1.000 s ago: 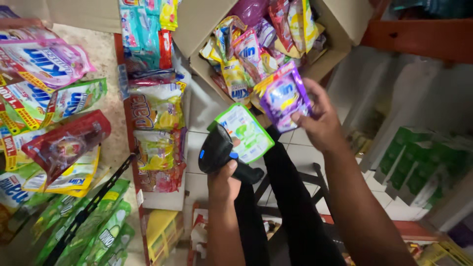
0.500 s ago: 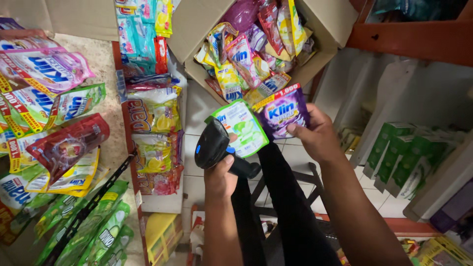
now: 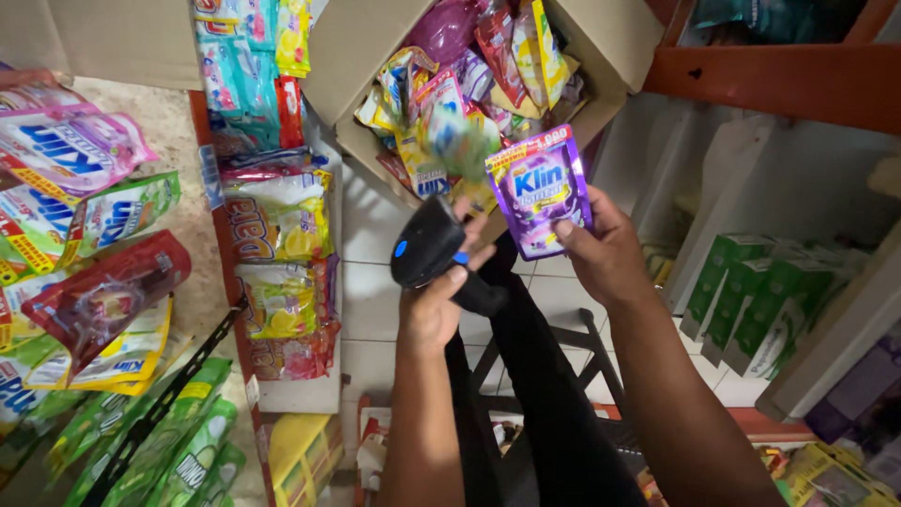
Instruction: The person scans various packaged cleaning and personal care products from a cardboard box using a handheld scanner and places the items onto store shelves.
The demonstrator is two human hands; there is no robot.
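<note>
Left hand [image 3: 434, 310]: grip clenched round the handle of a black barcode scanner [image 3: 427, 242], head tilted up. Right hand [image 3: 605, 253]: grip pinching a purple sachet [image 3: 540, 191] by its lower right corner, just right of the scanner head. Blurred green sachet [image 3: 460, 141] just above the scanner, touching neither grip. Open cardboard box [image 3: 601, 38] of mixed sachets above both hands
</note>
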